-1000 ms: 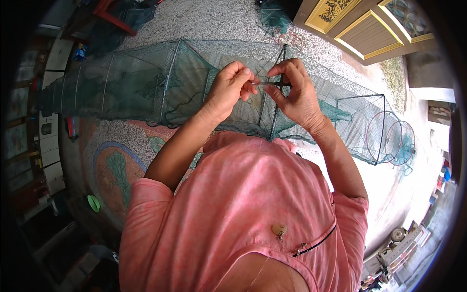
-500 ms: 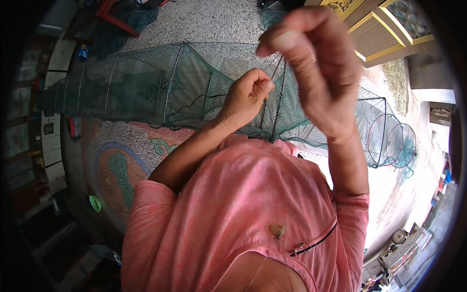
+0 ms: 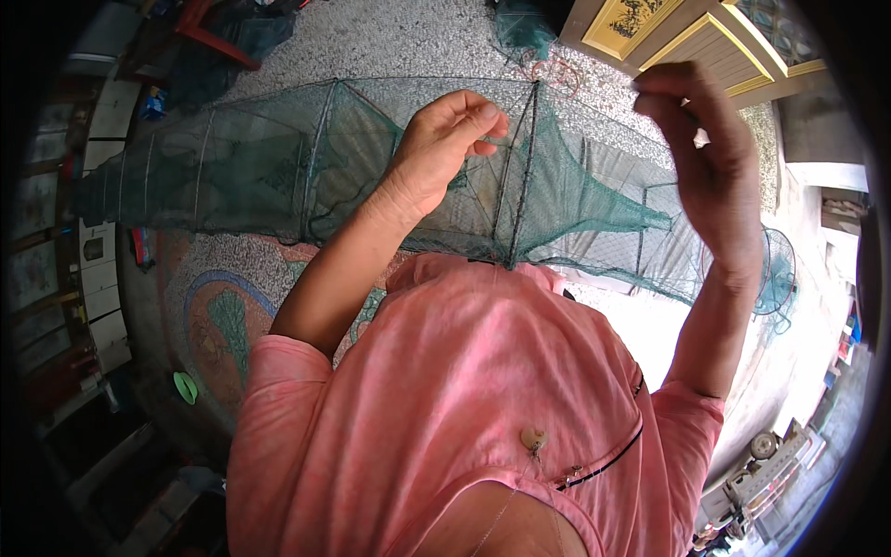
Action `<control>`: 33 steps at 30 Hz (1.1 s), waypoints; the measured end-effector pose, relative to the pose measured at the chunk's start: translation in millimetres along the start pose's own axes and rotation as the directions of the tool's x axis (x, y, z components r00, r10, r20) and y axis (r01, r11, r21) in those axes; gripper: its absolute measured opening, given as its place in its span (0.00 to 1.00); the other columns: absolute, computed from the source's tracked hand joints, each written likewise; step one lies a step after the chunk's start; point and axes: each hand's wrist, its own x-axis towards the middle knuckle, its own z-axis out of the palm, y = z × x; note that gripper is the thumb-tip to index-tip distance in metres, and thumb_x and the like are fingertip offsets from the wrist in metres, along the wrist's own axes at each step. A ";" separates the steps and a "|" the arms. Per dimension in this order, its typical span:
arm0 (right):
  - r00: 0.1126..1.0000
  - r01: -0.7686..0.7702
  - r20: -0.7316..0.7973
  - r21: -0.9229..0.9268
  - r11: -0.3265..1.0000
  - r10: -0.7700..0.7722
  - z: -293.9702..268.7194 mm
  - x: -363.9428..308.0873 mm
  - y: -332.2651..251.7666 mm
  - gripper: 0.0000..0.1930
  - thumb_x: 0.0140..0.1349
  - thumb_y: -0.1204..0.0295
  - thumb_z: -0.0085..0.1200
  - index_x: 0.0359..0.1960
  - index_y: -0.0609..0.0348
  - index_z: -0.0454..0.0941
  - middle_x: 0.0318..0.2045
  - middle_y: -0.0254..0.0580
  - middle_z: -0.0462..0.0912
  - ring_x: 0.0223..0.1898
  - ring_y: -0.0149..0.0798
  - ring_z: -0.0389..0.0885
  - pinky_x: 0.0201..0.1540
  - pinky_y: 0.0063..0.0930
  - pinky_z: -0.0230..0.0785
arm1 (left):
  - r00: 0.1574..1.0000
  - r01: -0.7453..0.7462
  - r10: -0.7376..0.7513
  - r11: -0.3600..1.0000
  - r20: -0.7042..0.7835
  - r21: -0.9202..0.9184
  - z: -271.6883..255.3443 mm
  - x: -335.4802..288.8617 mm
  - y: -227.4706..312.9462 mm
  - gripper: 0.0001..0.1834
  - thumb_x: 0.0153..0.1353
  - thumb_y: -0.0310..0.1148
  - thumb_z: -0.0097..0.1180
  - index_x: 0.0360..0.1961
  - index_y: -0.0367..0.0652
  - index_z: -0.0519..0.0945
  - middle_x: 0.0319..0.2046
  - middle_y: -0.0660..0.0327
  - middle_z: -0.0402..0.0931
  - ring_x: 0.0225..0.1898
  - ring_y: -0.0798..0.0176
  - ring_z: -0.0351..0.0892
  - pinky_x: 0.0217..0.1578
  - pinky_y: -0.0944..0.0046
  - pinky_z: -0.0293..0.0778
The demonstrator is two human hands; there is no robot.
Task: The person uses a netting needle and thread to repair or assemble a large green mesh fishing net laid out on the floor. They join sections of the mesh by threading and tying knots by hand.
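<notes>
A long green mesh fish trap (image 3: 362,176) with dark frames stretches across in front of me from left to right. Over its middle, just left of an upright frame (image 3: 517,172), my left hand (image 3: 441,148) is raised with thumb and forefinger pressed together and the other fingers loosely curled. Any small thing in that pinch is too fine to make out. Higher and further right, my right hand (image 3: 710,167) hovers above the trap's right part, its fingers bent and tips drawn together. What it may hold does not show. A green mesh funnel (image 3: 603,209) hangs inside the trap between the hands.
Another bundle of green netting (image 3: 524,32) lies at the far side, near a panelled door (image 3: 710,56). A red frame (image 3: 209,37) stands at the far left. The floor has a patterned mosaic (image 3: 223,316); a light green object (image 3: 186,388) lies at the left.
My right hand has moved right, away from the left hand. The left hand has risen slightly and moved left, its fingers loosening a little. The trap's right part has shifted.
</notes>
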 end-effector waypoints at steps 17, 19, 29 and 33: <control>0.982 -0.022 0.165 -0.371 0.928 0.089 64.5 -33.1 51.5 0.02 0.51 0.74 0.56 0.26 0.51 0.79 0.26 0.33 0.75 0.34 0.40 0.74 0.35 0.31 0.71 | 0.998 -0.062 0.055 0.977 0.042 0.203 5.1 -3.2 -7.3 0.08 0.66 0.31 0.43 0.31 0.41 0.70 0.35 0.58 0.79 0.23 0.77 0.70 0.21 0.78 0.63; 0.982 -0.038 0.169 -0.278 0.960 0.087 67.3 -32.2 54.5 0.03 0.50 0.77 0.56 0.26 0.53 0.78 0.25 0.34 0.75 0.34 0.40 0.74 0.36 0.30 0.71 | 0.994 -0.107 0.095 0.941 0.054 0.321 3.8 -2.9 -10.1 0.07 0.66 0.28 0.42 0.31 0.38 0.70 0.33 0.60 0.80 0.21 0.75 0.72 0.23 0.75 0.69; 0.990 -0.141 0.039 0.127 0.982 0.137 107.0 -28.9 44.0 0.13 0.45 0.78 0.63 0.34 0.58 0.75 0.32 0.43 0.71 0.35 0.41 0.75 0.36 0.29 0.71 | 0.997 0.073 -0.072 0.997 -0.040 0.020 -13.4 -1.0 -18.3 0.08 0.66 0.32 0.43 0.31 0.40 0.69 0.31 0.59 0.77 0.24 0.75 0.69 0.23 0.76 0.64; 0.993 -0.007 0.118 -0.094 0.996 0.018 109.7 -28.4 48.7 0.08 0.47 0.74 0.62 0.30 0.56 0.78 0.34 0.40 0.73 0.37 0.40 0.73 0.39 0.31 0.69 | 0.993 0.106 -0.105 0.994 0.051 -0.021 -20.0 -0.1 -21.3 0.08 0.67 0.31 0.41 0.33 0.40 0.68 0.30 0.58 0.75 0.27 0.71 0.74 0.25 0.73 0.69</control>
